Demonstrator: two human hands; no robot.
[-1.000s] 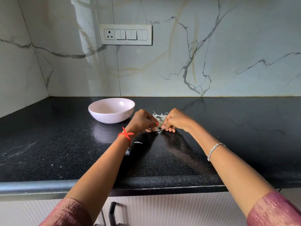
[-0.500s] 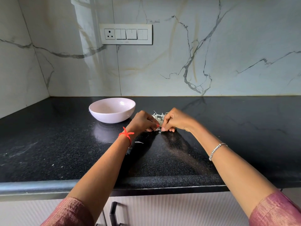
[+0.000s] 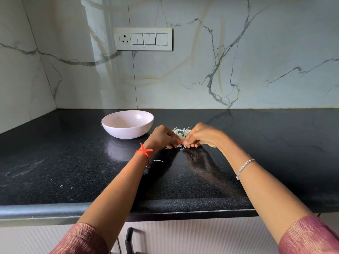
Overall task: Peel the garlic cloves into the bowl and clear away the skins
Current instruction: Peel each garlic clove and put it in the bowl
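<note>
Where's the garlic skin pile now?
Head view: the skin pile lies on the counter, right of the bowl, just behind the left hand and right hand.

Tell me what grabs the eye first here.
The left hand and right hand meet mid-counter, both pinching a pale bit at the near edge of a heap of garlic skins. Just left of them, a pale pink bowl stands on the black countertop.
</note>
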